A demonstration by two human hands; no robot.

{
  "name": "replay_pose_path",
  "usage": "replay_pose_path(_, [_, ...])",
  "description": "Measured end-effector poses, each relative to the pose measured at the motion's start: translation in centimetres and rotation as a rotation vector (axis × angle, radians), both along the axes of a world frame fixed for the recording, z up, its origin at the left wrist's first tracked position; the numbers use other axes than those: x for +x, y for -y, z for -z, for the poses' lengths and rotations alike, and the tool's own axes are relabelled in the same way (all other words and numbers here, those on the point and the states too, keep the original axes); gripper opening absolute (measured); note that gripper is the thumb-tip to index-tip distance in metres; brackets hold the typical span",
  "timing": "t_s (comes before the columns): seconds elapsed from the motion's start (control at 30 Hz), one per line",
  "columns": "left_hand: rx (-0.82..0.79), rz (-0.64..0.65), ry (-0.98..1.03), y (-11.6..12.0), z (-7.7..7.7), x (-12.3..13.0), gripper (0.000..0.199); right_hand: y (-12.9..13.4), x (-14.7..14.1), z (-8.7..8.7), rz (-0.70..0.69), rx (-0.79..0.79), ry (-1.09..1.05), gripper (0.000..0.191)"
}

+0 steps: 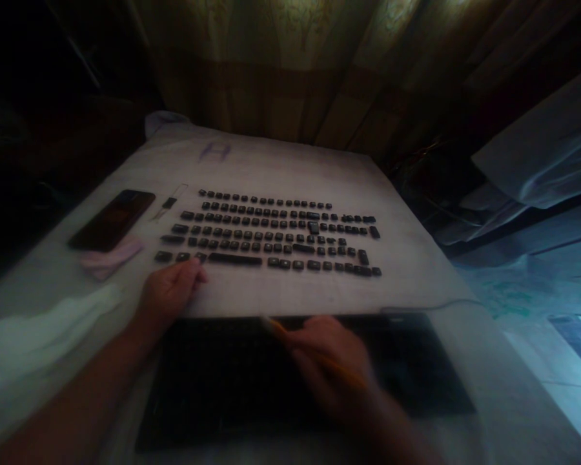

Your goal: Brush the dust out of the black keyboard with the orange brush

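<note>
Right hand: on my head view my right hand [336, 355] is closed around a slim orange brush-like stick with a pale tip [277, 328], slanting over the middle of the black base.
Left hand: I see my left hand [172, 290] with its fingers curled in, beside the front-left keycaps; I cannot tell whether it holds or touches one.
Keyboard base: the wide, flat, black rectangular keyboard base [223, 387] lies nearest me, under the right hand; the stick's pale tip is at its far edge, contact unclear to me. I can make out little detail on it in the dark.
Cable: a thin dark cable [436, 304] runs from its far edge off to the right.
Keycaps: beyond the base I have small black plastic keycaps [274, 224] laid apart in six rows, with a long black bar-shaped key [235, 259] in the nearest.
Left side: a black rectangular phone [113, 219] overlaps a folded pink cloth [111, 258]; between phone and keycaps sits a small dark tool with a thin wire loop [170, 203].
Surface: pale and cloth-covered, the surface [290, 290] bears a purple H-shaped mark [215, 152] towards its far end.
Backdrop: a yellowish patterned curtain [290, 77] hangs behind.
</note>
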State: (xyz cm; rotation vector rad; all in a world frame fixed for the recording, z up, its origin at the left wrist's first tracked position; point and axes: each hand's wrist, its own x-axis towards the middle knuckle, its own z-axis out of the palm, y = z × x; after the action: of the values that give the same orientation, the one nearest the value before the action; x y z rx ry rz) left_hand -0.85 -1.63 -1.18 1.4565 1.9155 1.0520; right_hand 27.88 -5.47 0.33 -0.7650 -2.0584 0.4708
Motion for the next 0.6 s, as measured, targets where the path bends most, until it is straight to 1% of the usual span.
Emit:
replay_pose_path(0.2, [0.013, 0.013, 0.009, -0.05, 0.21, -0.14, 0.047, -0.01, -0.15, -0.09, -0.002, -0.020, 0.009, 0.016])
replay_pose_path(0.37, [0.020, 0.019, 0.002, -0.04, 0.23, -0.28, 0.046, -0.02, -0.33, 0.34, -0.004, -0.027, 0.000, 0.016])
replay_pose_path(0.5, [0.023, 0.023, -0.007, -0.06, 0.07, -0.25, 0.045, -0.11, -0.34, 0.74, 0.006, -0.004, 0.010, 0.016])
replay_pose_path(0.6, [0.038, 0.038, -0.014, -0.11, 0.11, -0.28, 0.044, -0.24, -0.39, 0.55, 0.011, 0.033, 0.003, 0.017])
